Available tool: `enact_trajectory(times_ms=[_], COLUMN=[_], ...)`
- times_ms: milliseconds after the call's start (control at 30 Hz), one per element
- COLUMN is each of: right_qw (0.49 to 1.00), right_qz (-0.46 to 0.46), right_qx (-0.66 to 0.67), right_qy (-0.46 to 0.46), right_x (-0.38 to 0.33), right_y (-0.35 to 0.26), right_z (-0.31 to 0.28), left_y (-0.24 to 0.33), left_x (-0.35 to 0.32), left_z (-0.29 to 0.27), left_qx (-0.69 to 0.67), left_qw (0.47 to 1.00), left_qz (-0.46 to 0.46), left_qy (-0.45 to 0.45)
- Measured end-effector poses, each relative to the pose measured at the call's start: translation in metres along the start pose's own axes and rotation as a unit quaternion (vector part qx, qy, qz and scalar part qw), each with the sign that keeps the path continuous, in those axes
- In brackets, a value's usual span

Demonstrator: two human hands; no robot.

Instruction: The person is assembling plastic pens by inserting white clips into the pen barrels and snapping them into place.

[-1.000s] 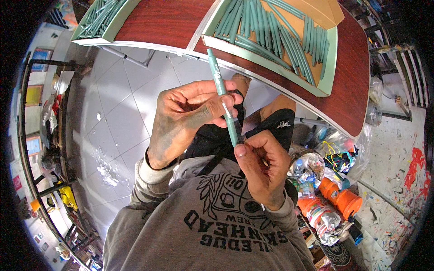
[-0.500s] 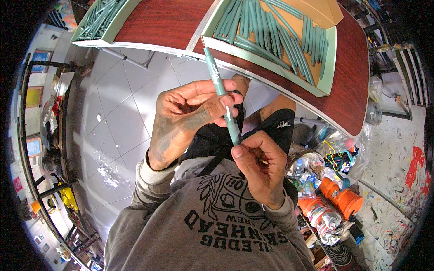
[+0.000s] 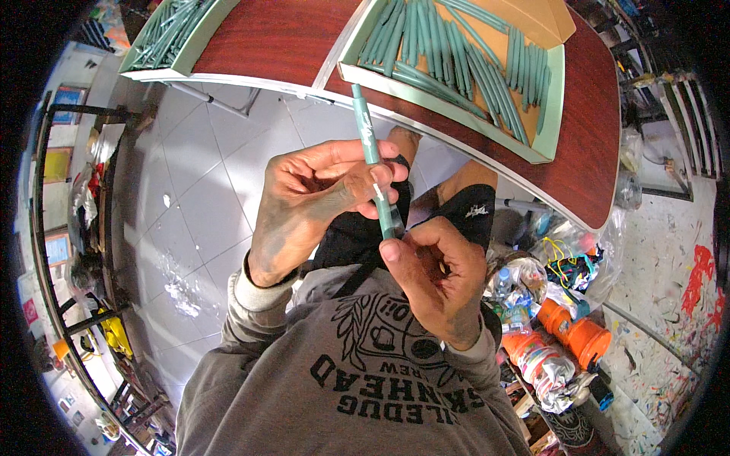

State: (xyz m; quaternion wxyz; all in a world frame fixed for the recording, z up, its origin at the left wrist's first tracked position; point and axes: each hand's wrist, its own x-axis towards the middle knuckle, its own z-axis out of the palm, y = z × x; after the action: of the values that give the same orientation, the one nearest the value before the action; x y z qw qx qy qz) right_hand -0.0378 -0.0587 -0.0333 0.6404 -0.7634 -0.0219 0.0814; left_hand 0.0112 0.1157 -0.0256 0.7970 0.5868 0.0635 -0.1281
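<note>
Closely, we are holding one green pen [image 3: 364, 125] aslant before us: our left hand [image 3: 304, 209] is pinching its middle between thumb and fingers, and our right hand [image 3: 437, 277] is pinching its lower end. We are seemingly handling that end; the next move is probably calling for a steady left hold. Farther off, similar pens [image 3: 418, 38] are lying in an open box [image 3: 559, 99] on a reddish table [image 3: 258, 38].

The pen [image 3: 367, 138] I grip looks smooth plastic; a matt cardboard box [image 3: 557, 99] sits by the front edge of a wood-grained table [image 3: 266, 38]
</note>
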Motion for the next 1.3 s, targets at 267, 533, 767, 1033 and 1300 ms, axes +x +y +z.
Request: enact_trajectory(times_ms=[267, 533, 767, 1033, 1300], right_qw=[0.985, 0.983, 0.977, 0.985, 0.99], right_qz=[-0.143, -0.111, -0.091, -0.044, -0.052], right_qx=[-0.076, 0.088, 0.154, 0.099, 0.06], right_qy=[-0.054, -0.12, -0.118, -0.132, -0.118], right_x=[0.038, 0.055, 0.053, 0.055, 0.059], right_y=[-0.037, -0.016, -0.015, -0.009, -0.003], right_z=[-0.029, -0.023, -0.021, -0.029, -0.033], left_y=[0.005, -0.004, -0.015, -0.019, -0.022], left_x=[0.002, -0.001, -0.002, -0.005, -0.009], left_z=[-0.004, -0.004, -0.005, 0.002, 0.0], left_qx=[0.012, -0.038, -0.098, -0.095, -0.145], left_qw=[0.996, 0.988, 0.985, 0.988, 0.979], left_qz=[-0.071, -0.093, -0.078, -0.063, -0.082], left_qy=[-0.059, -0.113, -0.117, -0.103, -0.116])
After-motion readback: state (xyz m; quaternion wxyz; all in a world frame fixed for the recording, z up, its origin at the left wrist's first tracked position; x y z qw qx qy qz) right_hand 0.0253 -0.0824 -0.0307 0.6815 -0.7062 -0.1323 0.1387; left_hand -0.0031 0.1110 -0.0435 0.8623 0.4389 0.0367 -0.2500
